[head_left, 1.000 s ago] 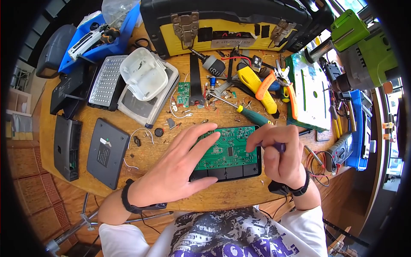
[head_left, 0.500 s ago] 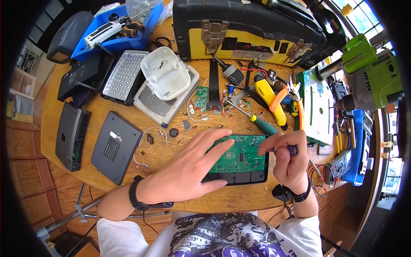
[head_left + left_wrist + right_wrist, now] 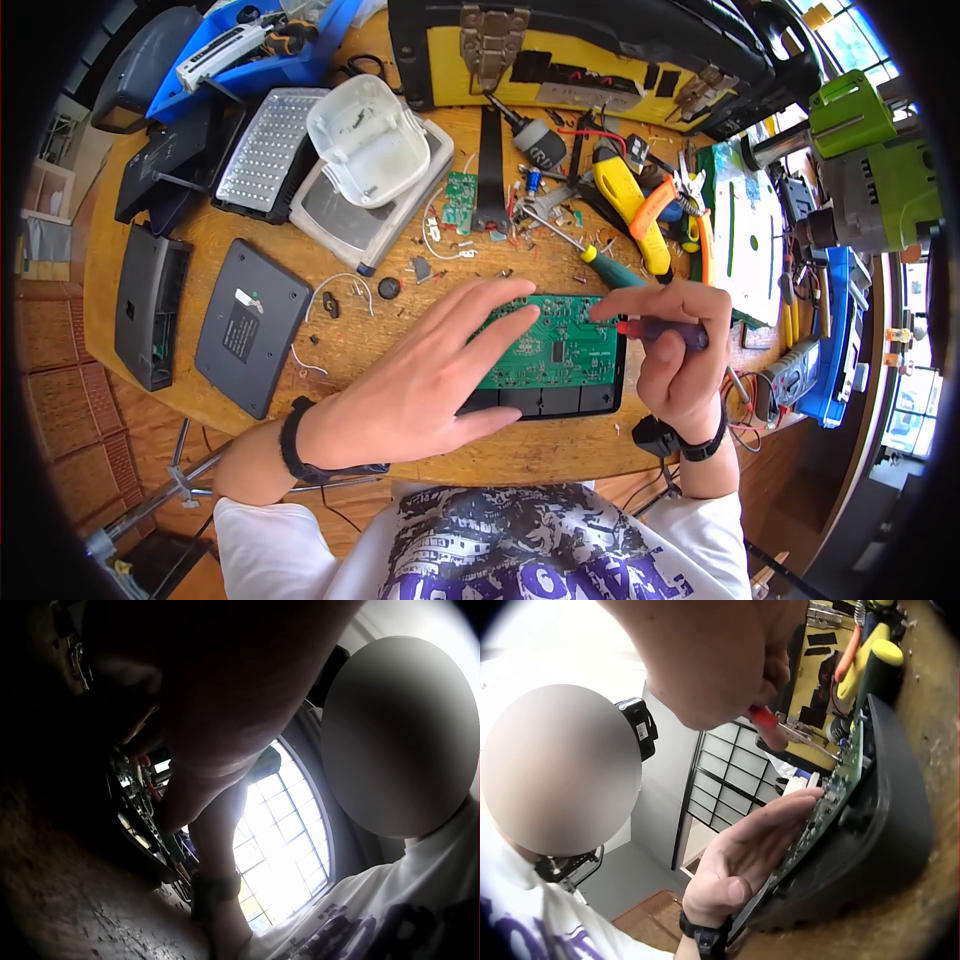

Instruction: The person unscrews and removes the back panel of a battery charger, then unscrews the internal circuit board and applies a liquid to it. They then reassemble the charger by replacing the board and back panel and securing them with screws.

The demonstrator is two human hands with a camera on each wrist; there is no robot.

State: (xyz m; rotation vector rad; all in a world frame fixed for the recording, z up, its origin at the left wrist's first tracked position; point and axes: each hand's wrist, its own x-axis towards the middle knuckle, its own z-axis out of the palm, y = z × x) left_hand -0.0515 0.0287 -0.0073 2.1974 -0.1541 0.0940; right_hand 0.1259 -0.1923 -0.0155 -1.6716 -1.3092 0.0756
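A green circuit board [image 3: 560, 345] sits in a black plastic housing [image 3: 600, 402] on the bench. My left hand [image 3: 420, 375] lies over its left part, fingers extended across the board, thumb at the housing's near side. In the right wrist view those left fingers [image 3: 780, 814] rest along the board's edge. At the board's right side my right hand [image 3: 680, 350] grips a screwdriver [image 3: 672, 333] with a dark purple handle and red collar. Its thin metal shaft [image 3: 810, 741] reaches down to the board's components in the right wrist view. The left wrist view is mostly dark.
Behind the board lie a green-handled screwdriver [image 3: 612, 268], orange-handled pliers [image 3: 655, 205] and loose scraps. A large black and yellow toolbox [image 3: 580, 65] stands at the back. To the left are a dark cover [image 3: 250, 330] and a white container [image 3: 365, 140]; a green drill [image 3: 870, 170] stands right.
The right hand has turned the screwdriver, so its handle, mostly hidden before, now shows across the fingers. The left hand stays on the board. The head view has shifted a little.
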